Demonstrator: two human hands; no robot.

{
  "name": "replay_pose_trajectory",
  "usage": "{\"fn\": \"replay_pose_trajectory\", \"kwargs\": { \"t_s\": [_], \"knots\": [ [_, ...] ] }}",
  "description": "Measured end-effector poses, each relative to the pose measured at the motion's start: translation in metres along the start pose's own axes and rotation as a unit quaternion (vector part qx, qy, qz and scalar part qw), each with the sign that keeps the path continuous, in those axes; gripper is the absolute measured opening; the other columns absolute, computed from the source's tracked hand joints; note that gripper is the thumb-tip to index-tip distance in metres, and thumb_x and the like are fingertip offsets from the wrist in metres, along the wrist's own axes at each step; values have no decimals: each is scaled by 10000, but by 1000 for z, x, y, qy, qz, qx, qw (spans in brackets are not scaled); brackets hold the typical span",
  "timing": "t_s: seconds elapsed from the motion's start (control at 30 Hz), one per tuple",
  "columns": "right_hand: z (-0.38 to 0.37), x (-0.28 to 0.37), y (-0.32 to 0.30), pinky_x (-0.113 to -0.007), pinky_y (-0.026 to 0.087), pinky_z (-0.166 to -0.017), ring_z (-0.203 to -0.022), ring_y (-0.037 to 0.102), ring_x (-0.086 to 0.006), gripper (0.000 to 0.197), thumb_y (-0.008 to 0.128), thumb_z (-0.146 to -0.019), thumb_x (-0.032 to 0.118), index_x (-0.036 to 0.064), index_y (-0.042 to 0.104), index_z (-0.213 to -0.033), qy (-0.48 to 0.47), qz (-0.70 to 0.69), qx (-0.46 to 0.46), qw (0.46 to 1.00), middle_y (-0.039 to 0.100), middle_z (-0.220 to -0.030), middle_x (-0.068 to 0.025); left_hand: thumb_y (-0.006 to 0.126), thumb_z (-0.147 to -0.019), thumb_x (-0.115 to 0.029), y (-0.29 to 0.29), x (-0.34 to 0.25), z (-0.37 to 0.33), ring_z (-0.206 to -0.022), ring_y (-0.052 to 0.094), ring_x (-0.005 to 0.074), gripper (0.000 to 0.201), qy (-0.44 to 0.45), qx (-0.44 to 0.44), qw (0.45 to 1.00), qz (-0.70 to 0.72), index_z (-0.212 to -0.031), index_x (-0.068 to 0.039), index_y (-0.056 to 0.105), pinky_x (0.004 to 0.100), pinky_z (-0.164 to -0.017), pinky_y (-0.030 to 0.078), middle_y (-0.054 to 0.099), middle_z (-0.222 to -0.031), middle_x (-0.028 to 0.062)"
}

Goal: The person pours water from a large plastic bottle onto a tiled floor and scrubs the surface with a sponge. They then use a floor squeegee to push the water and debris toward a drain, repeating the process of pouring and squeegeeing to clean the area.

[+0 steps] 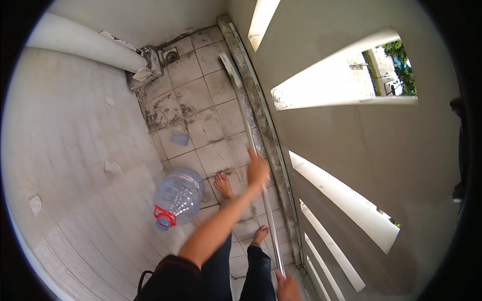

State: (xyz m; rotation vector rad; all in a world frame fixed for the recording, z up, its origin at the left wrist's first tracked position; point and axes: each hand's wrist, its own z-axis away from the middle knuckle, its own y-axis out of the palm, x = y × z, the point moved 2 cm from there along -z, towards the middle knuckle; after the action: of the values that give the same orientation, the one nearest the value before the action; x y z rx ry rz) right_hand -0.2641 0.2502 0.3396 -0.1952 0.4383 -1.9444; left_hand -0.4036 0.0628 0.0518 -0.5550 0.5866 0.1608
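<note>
My left hand (257, 168) grips the middle of a long metal pole (249, 134) that runs along the right side of the tiled floor. My right hand (287, 288) holds the pole's near end at the bottom edge of the view. The pole ends in a pale brush head (230, 67) resting on the tiles far ahead, close to the raised curb. My bare feet (223, 184) stand on the tiles below my left hand.
A large clear water bottle (178, 196) with a red cap and handle lies by the left wall. A floor drain (170, 55) and a white pipe (85, 42) are in the far corner. A slotted wall (346, 130) rises on the right. A small blue scrap (180, 138) lies on the dirty tiles.
</note>
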Motion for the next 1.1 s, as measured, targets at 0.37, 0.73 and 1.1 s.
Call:
{"fn": "replay_pose_trajectory", "kwargs": {
  "t_s": [0.37,0.73,1.1],
  "knots": [
    [29,79,10,-532,453,-684,-823,603,-519,530,405,-1022,451,-45,575,-946,17,-29,69,997,607,-792,-327,346,-1026,-268,-68,-22,-54,-657,641,478,493,-26,43,998,48,-1440,-46,196,565,-576,511,645,-692,266],
    [25,60,19,-525,432,-625,-722,595,-499,548,366,-1039,418,-48,558,-823,-80,12,19,997,596,-716,-305,359,-1021,-206,-77,-17,-78,-707,646,485,489,55,20,996,66,-1415,28,191,553,-600,518,648,-746,310],
    [20,98,27,-598,460,-719,-838,573,-563,522,425,-1013,453,-47,558,-944,-219,-2,13,976,603,-823,-360,336,-1028,-271,-103,3,-91,-750,646,494,499,-4,-26,999,37,-1426,9,226,552,-667,527,656,-808,314]
  ]
}}
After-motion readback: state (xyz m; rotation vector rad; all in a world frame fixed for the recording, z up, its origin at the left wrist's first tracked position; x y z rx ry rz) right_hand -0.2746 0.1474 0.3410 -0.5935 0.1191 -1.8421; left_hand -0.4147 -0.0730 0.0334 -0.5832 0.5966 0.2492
